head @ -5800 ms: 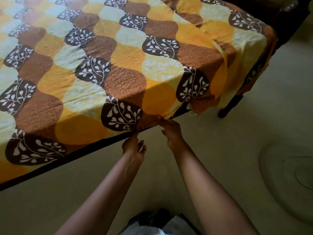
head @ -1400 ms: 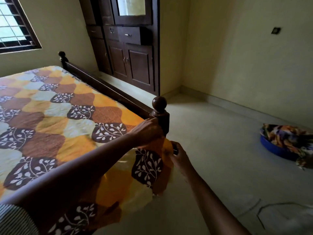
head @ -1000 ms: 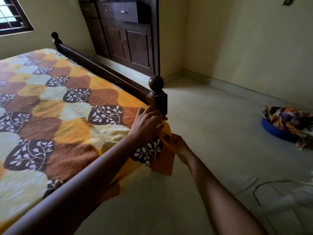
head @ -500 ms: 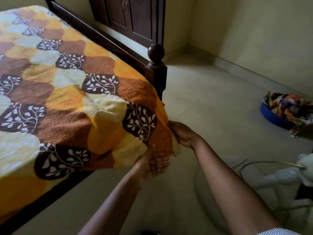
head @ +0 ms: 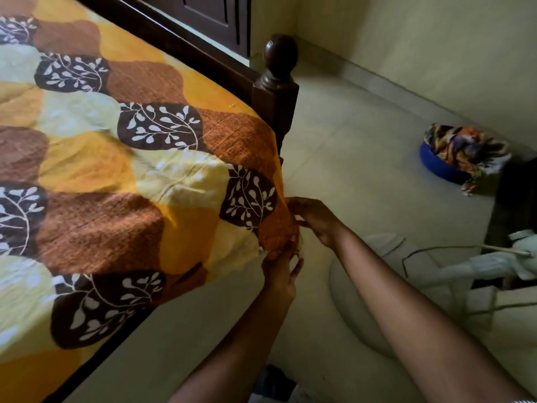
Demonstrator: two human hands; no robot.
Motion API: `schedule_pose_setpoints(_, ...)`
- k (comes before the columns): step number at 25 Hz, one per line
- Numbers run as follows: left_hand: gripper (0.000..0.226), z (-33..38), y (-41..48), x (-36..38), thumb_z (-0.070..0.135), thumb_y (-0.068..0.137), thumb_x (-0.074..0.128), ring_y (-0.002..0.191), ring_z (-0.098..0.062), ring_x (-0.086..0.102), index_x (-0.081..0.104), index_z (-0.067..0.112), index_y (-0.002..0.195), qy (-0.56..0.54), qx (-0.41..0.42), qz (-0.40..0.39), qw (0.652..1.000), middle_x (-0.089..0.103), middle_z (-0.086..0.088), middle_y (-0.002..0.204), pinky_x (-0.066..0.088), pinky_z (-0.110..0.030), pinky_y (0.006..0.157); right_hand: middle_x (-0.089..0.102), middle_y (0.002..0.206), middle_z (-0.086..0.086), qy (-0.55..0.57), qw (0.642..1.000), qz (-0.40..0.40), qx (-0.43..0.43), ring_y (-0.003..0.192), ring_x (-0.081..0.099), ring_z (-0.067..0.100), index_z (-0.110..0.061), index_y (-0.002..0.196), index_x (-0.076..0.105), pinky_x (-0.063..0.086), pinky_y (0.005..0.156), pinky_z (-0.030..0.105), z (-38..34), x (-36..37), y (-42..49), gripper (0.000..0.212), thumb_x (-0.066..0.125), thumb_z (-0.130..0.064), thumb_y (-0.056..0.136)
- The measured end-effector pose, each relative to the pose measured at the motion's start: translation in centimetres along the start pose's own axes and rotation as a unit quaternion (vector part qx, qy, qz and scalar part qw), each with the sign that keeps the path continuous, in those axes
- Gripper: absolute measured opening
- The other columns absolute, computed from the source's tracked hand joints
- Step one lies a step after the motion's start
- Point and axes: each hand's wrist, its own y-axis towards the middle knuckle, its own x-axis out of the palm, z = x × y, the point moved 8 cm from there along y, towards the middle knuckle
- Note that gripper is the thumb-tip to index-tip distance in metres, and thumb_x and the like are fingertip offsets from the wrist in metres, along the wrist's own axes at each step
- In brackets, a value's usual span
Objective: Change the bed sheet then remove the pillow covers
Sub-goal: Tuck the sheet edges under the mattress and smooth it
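Where the mattress corner drops away just below the middle of the view, the bed sheet, patterned in yellow, brown, cream and dark leaf shapes, lies spread over the bed from seven round to eleven o'clock, and its orange corner hangs down the side. The right hand, a little toward four o'clock from the centre, has its fingers curled onto the edge of that hanging corner, clamped on the cloth. The left hand, toward six o'clock, reaches up from under the corner, its fingers close together and touching the hem; blur hides whether they pinch it. At twelve o'clock the dark bedpost with its round knob stands just beyond the sheet's corner, and a dark cupboard rises behind it. On the pale floor at two o'clock sits a blue basin heaped with multicoloured cloth, well apart from the bed. At four o'clock a white fan lies beside its round base.
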Motion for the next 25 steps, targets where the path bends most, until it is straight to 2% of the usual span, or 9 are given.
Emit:
schedule_pose_setpoints(2,0.019,0.4,0.2,-0.4,0.009,0.079,0.07,0.091,-0.018,0.057,0.059,0.013,0.093,0.028,0.01,0.021,0.999,0.061,-0.005,0.095,0.05,-0.033,0.075,0.063,0.109,-0.003,-0.058,0.995,0.055,-0.053,0.095,0.057,0.009,-0.022,0.112,0.066,0.043,0.081,0.022,-1.3,-0.9,-0.5,0.024,0.054,-0.016,0.093)
schedule_pose_setpoints(6,0.044,0.3,1.5,-1.6,0.01,0.077,0.072,0.103,-0.023,0.059,0.054,0.001,0.117,0.063,0.031,0.061,0.996,0.062,-0.012,0.114,0.05,-0.028,0.067,0.064,0.104,-0.007,-0.035,0.995,-0.08,-0.051,0.092,0.057,0.007,-0.023,0.11,0.063,0.043,0.076,0.021,-1.4,0.6,-1.3,0.025,0.046,-0.015,0.095)
schedule_pose_setpoints(9,0.053,0.3,1.7,-1.3,0.01,0.077,0.072,0.112,-0.028,0.055,0.051,0.001,0.125,0.066,0.047,0.087,0.993,0.057,-0.016,0.126,0.047,-0.028,0.068,0.062,0.1,-0.014,-0.102,0.985,-0.103,-0.098,0.085,0.055,-0.009,-0.022,0.12,0.061,0.042,0.07,0.004,-1.7,0.5,-0.4,0.028,0.048,-0.03,0.096)
schedule_pose_setpoints(12,0.037,0.4,0.3,-1.1,0.017,0.09,0.059,0.111,-0.024,0.051,0.052,0.004,0.124,0.077,0.027,0.166,0.983,0.052,-0.011,0.131,0.046,-0.035,0.089,0.063,0.097,-0.009,-0.144,0.974,-0.094,-0.146,0.074,0.055,-0.013,-0.015,0.12,0.062,0.036,0.062,-0.004,-2.2,0.0,1.7,0.03,0.049,-0.027,0.096)
schedule_pose_setpoints(15,0.038,0.5,-2.8,-1.5,0.019,0.097,0.047,0.124,-0.024,0.044,0.045,0.013,0.133,0.074,0.038,0.203,0.976,0.045,-0.006,0.138,0.039,-0.038,0.102,0.061,0.111,0.01,-0.208,0.952,-0.087,-0.205,0.095,0.053,0.009,-0.005,0.116,0.063,0.035,0.068,-0.002,-3.8,-0.3,4.1,0.027,0.051,-0.019,0.096)
schedule_pose_setpoints(17,0.032,2.1,-5.2,-0.5,0.019,0.096,0.047,0.111,-0.02,0.053,0.05,0.015,0.128,0.057,0.113,0.178,0.976,0.055,-0.004,0.124,0.045,-0.036,0.093,0.056,0.116,0.015,-0.243,0.94,-0.091,-0.222,0.101,0.052,0.018,-0.004,0.112,0.064,0.035,0.074,0.008,-4.8,0.2,5.5,0.026,0.052,-0.02,0.095)
schedule_pose_setpoints(19,0.031,5.1,-6.7,1.2,0.022,0.097,0.045,0.1,-0.018,0.058,0.052,0.012,0.126,-0.059,0.178,0.104,0.977,0.062,-0.002,0.105,0.048,-0.032,0.084,0.055,0.119,0.015,-0.271,0.933,-0.079,-0.223,0.107,0.053,0.025,-0.004,0.114,0.061,0.035,0.079,0.019,-5.4,1.0,6.3,0.028,0.051,-0.023,0.096)
schedule_pose_setpoints(22,0.031,9.1,-7.1,2.0,0.021,0.099,0.036,0.114,-0.022,0.056,0.051,0.01,0.124,-0.239,0.209,0.026,0.948,0.059,-0.007,0.124,0.046,-0.036,0.091,0.058,0.118,0.013,-0.254,0.944,-0.047,-0.205,0.108,0.056,0.028,-0.004,0.119,0.055,0.036,0.076,0.024,-5.5,1.4,6.8,0.033,0.051,-0.027,0.096)
schedule_pose_setpoints(25,0.04,10.2,-6.1,1.8,0.027,0.099,0.031,0.126,-0.026,0.047,0.048,0.005,0.127,-0.298,0.189,-0.008,0.935,0.05,-0.013,0.137,0.039,-0.041,0.1,0.062,0.11,0.015,-0.233,0.953,-0.029,-0.19,0.096,0.058,0.026,-0.001,0.112,0.056,0.035,0.071,0.024,-5.3,1.6,6.8,0.03,0.053,-0.027,0.095)
